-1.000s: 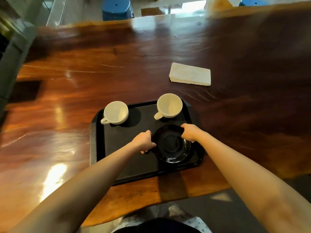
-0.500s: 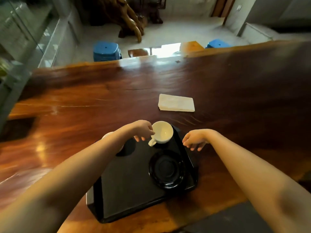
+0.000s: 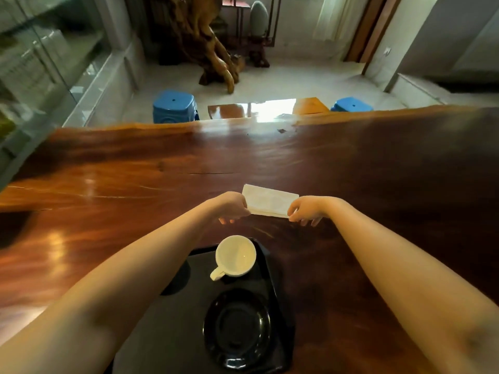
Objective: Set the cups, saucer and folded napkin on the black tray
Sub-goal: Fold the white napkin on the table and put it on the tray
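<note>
While both arms reach out over the worktop [image 3: 113, 190], the hands meet at the folded napkin [image 3: 270, 201], which lies flat on the wood beyond the tray's far edge and not on the tray. Left hand [image 3: 232, 207] has its fingers curled at the napkin's left end; right hand [image 3: 306, 211] has its fingertips bent down at the near right corner. Each seems to pinch the paper, though how firmly cannot be told.

On the near side sits the black tray [image 3: 189, 319], close to the worktop's near edge. It holds a white cup [image 3: 236, 257] at its far right corner — upright, nothing inside, handle turned toward the near left. Just nearer on the tray's right side lies the black saucer [image 3: 237, 329], also bare, glossy, close beside the cup but apart from it. At the tray's far left, the left forearm covers whatever is there; only a dark round shadow shows beside it.

Past the worktop's far edge stand two blue stools [image 3: 174, 105] on a pale floor, with a gnarled wooden root sculpture [image 3: 208, 49] behind them.
</note>
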Action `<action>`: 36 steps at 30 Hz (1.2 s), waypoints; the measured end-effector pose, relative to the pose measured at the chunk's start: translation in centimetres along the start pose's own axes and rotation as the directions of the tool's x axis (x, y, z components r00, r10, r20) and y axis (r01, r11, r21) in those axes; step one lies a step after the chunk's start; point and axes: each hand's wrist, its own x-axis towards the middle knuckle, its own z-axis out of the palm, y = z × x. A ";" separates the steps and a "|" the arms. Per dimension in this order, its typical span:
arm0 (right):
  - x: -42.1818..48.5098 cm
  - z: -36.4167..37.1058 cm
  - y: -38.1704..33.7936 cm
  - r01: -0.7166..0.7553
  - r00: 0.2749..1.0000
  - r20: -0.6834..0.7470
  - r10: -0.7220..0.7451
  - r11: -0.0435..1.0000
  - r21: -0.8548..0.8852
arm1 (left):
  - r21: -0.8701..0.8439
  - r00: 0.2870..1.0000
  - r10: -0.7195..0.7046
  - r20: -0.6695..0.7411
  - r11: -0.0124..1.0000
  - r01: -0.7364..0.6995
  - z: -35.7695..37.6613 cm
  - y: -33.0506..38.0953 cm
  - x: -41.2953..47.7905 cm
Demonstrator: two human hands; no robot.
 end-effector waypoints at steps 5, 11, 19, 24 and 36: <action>5.5 -3.0 2.6 0.094 0.995 -0.021 -0.099 0.981 -0.167 | -0.047 0.983 -0.123 -0.133 0.992 0.118 1.2 1.4 5.3; 13.2 -2.7 5.8 0.244 0.962 -0.041 -0.269 0.920 -0.306 | -0.261 0.907 -0.348 -0.240 0.922 0.285 4.5 0.4 11.4; 19.1 2.6 9.1 0.366 0.845 -0.258 -0.468 0.858 -0.360 | -0.507 0.787 -0.582 -0.203 0.750 0.424 7.7 -2.4 15.8; 20.6 5.1 9.0 0.425 0.720 -0.444 -0.534 0.844 -0.326 | -0.574 0.805 -0.536 -0.253 0.753 0.321 8.3 -3.3 17.7; 21.9 6.3 5.6 0.532 0.570 -0.546 -0.614 0.782 -0.324 | -0.612 0.835 -0.454 -0.310 0.767 0.190 9.2 -4.9 17.9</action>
